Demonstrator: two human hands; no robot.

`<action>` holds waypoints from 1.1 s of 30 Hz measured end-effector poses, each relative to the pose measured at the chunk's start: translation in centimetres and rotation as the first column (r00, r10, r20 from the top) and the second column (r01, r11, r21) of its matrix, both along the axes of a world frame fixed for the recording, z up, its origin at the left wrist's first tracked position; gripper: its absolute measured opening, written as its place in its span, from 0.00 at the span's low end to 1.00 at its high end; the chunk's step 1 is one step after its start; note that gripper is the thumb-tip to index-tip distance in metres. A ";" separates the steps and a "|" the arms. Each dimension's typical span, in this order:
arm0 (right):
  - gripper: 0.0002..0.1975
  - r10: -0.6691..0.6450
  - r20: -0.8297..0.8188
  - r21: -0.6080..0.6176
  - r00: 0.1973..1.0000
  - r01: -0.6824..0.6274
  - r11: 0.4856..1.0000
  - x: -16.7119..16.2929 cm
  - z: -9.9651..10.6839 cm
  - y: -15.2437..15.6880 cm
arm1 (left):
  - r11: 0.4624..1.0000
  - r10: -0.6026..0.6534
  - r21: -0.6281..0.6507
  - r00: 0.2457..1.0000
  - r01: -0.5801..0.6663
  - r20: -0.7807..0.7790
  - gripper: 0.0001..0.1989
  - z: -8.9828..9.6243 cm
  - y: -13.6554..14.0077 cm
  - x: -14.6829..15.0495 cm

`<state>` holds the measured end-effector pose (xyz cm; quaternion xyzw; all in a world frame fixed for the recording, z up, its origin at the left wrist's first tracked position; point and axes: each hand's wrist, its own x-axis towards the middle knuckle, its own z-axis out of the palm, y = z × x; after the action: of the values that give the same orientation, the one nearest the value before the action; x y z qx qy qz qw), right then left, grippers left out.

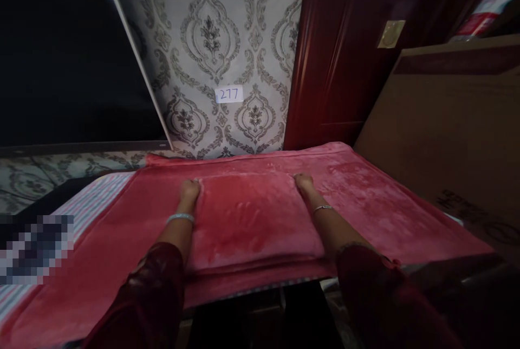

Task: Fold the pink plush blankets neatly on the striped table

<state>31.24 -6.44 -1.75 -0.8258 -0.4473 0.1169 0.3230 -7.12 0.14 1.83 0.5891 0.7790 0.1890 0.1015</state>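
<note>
A flat rectangle of red plush cloth (pixel 247 219) lies on a larger pinkish-red plush blanket (pixel 365 202) spread over the table. Faint hand-shaped marks show in its nap, and its near edge looks layered. At its far left corner my left hand (pixel 190 189) is closed, with the cloth's edge in the fingers. My right hand (pixel 304 182) is closed in the same way on the far right corner. Both arms reach forward along the sides of the cloth. The fingertips are mostly hidden from above.
A striped cloth (pixel 97 194) shows under the blanket at the left. A large dark screen (pixel 73 56) stands at the back left. To the right is a cardboard box (pixel 447 132) with a bottle (pixel 483 15) on it. Patterned wall (pixel 252 56) and a dark red door (pixel 337 56) rise behind.
</note>
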 end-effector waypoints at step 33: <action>0.32 0.490 0.335 -0.294 0.805 -0.405 0.866 -8.0 1.4 -11.3 | 0.788 -0.614 -0.133 0.751 0.601 -0.242 0.33 -0.2 -12.3 2.8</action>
<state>23.19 -17.72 -0.34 -0.7311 -0.6717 0.0655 0.0998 -4.34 -12.17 1.64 0.8276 0.5559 0.0447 0.0631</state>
